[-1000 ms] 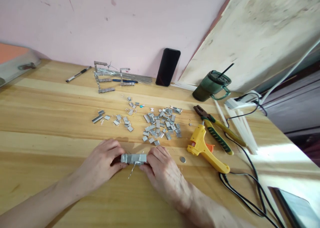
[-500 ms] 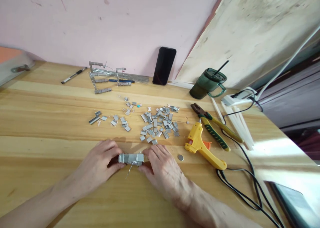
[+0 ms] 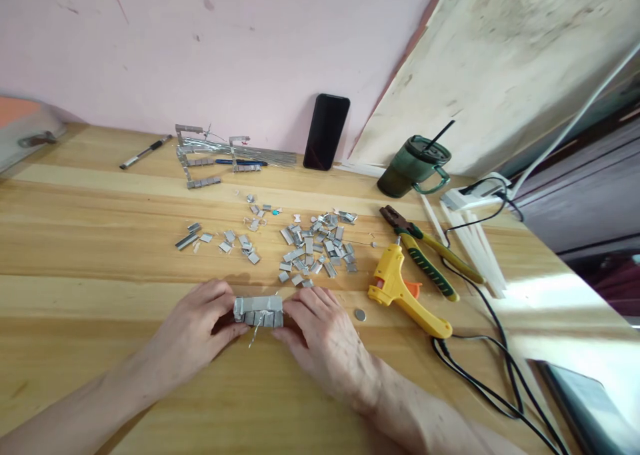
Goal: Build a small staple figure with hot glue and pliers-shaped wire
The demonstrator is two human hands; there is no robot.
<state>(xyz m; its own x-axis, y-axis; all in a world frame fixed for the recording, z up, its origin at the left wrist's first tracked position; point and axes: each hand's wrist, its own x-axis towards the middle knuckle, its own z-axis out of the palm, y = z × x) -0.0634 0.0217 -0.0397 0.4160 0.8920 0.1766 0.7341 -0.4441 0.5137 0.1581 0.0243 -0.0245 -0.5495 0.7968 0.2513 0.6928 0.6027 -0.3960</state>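
Between my two hands, low over the wooden table [image 3: 100, 255], is a small grey block built of metal strip pieces [image 3: 259, 310], with a thin twisted wire sticking out of its near side. My left hand [image 3: 200, 325] pinches its left end, thumb below and fingers above. At its right end, my right hand [image 3: 317, 325] grips with curled fingers and thumb. Just beyond lies a loose pile of small grey metal pieces [image 3: 320, 245], and several more pieces [image 3: 245, 243] are scattered to its left. A round silver disc [image 3: 361, 315] rests right of my right hand.
On the right are a yellow glue gun [image 3: 395, 285], pliers [image 3: 420, 248], black cables, white glue sticks [image 3: 475, 252], a power strip [image 3: 475, 192] and a green mug [image 3: 414, 165]. A phone [image 3: 327, 132] leans on the wall. Farther left lie wires, bent metal frames [image 3: 187, 155] and a pen [image 3: 146, 152].
The grey block has tilted in my hands, so its row of segments on the near side now shows more. Both hands stay closed on it; the view has shifted slightly.
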